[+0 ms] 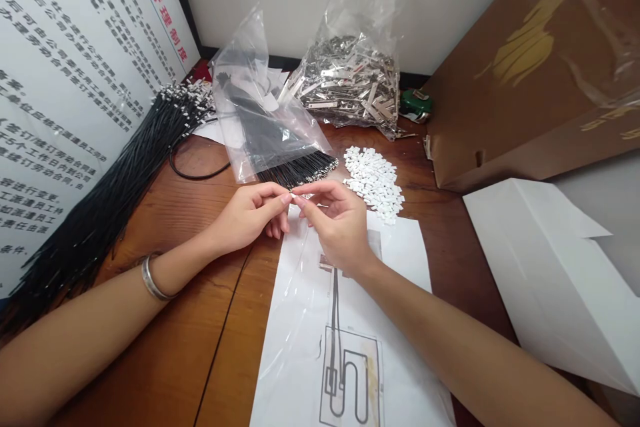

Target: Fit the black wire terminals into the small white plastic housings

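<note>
My left hand (257, 213) and my right hand (335, 220) meet fingertip to fingertip above the top of a printed sheet (400, 320). Both are closed in a pinch. A tiny pale bit shows between the fingertips, too small and covered to name. Just behind the fingers, a bundle of black wires (300, 168) with small metal ends sticks out of a clear plastic bag (237, 140). A pile of small white plastic pieces (373, 180) lies behind and to the right of my right hand.
At left, a long bundle of black wires (100, 207) with white ends leans by a printed board (95, 33). A clear bag of flat metal pieces (350, 80) stands at the back, near a green object (416, 103). A brown box (500, 93) and white folded card (540, 267) are right.
</note>
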The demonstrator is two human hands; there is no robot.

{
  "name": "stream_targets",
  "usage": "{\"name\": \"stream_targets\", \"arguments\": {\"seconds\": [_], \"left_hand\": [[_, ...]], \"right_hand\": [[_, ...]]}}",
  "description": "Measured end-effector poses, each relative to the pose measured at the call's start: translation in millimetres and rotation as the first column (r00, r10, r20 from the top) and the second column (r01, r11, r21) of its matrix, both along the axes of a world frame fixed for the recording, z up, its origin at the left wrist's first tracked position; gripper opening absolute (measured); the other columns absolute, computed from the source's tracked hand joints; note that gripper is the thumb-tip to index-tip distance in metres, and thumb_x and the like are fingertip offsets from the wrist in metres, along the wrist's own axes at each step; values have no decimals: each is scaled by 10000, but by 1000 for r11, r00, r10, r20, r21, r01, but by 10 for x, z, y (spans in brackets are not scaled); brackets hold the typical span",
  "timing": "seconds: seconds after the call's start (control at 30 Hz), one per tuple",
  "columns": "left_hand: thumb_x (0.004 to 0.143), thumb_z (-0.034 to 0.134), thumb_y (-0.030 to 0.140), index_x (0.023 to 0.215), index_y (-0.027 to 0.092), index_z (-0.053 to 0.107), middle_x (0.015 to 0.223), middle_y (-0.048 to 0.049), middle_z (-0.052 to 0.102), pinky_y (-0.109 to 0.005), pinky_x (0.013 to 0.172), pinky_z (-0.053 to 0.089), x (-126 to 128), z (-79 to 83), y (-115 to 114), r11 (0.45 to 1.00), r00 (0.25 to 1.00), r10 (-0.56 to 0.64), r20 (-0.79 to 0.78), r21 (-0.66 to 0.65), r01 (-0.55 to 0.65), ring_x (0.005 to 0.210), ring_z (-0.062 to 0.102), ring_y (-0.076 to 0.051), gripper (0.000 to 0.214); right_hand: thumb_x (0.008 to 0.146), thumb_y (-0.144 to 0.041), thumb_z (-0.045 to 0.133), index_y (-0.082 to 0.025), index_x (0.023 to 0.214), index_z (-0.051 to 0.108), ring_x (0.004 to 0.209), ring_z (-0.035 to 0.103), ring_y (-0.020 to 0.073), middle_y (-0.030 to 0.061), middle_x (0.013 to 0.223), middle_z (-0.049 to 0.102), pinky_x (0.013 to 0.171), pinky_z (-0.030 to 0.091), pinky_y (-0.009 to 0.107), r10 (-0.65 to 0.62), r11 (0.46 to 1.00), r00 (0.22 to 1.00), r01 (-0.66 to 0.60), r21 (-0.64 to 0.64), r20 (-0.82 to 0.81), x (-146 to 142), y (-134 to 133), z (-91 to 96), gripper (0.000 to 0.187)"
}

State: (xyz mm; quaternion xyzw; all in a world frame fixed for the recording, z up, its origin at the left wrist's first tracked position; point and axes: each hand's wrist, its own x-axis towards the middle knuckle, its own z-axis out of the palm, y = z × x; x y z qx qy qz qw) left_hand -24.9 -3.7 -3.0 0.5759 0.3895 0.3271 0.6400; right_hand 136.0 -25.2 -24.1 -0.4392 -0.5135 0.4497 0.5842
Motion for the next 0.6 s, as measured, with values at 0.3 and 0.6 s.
{"name": "stream_targets", "arguments": {"seconds": [0.3,0.6], "left_hand": [[814,675,517,850,131,605,573,3,656,-186,469,489,5,27,-9,1000,999,4,38,-7,-4,455,569,-84,394],[856,651,446,841,129,611,587,6,664,-169,481,487,2,23,6,1000,1000,-13,19,2,13,467,575,-74,320]], "right_hand": [[748,-197,742,-208,769,674,665,630,133,8,779,720,574,485,293,-87,995,995,90,43,-51,-31,-9,15,72],[769,-187,719,-212,801,670,716,640,143,7,792,714,578,476,292,-50,995,998,52,81,-23,-20,-9,-23,63]]}}
